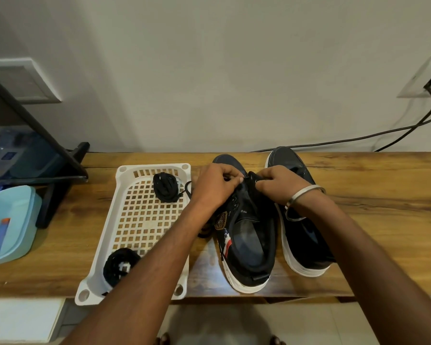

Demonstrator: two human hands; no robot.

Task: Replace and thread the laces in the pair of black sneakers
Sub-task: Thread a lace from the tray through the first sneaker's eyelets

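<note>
On a wooden table (358, 195) against a pale wall (209, 70), white basket (115, 202), perhaps a monitor (30, 135) at left.

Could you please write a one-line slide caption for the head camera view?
Both hands, left hand and right hand, work a black lace at the left sneaker; spare laces wait in the white basket.

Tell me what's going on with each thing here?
Left hand: pinching the lace at the near shoe's tongue.
Right hand: pinching there too.
Near shoe: upright, being worked on.
Far shoe: upright, untouched.
Basket: holds two coiled black laces.
</note>
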